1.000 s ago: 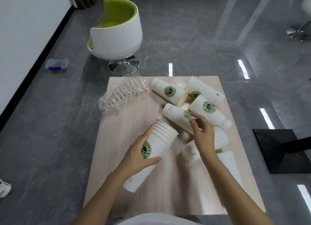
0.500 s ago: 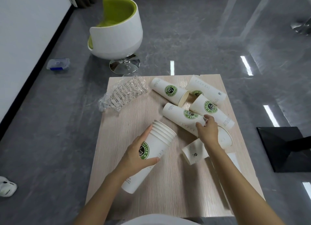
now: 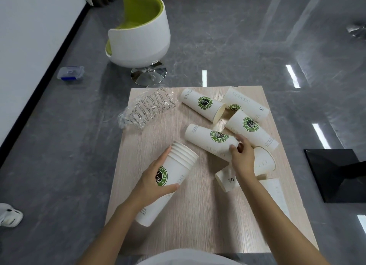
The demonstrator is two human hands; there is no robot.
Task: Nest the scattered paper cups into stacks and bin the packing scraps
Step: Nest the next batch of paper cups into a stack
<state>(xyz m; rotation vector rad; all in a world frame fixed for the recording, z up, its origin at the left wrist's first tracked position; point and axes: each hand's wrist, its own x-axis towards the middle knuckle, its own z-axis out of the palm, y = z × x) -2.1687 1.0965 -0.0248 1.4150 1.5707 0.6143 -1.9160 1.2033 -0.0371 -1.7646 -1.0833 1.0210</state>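
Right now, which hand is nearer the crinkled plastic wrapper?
Left. The left hand holds the cup stack short of the wrapper; the right hand grips a lying cup farther right.

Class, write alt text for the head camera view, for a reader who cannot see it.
Over a wooden table, a person's left hand grips a tilted stack of nested paper cups while the right hand pinches the rim of a lying cup. Other loose cups lie scattered nearby, and a crumpled plastic wrapper sits at the far left corner.

Glossy grey floor (image 3: pixel 227 37), white wall (image 3: pixel 29 37) L, green/white chair (image 3: pixel 142 41) behind wood table (image 3: pixel 198 215).
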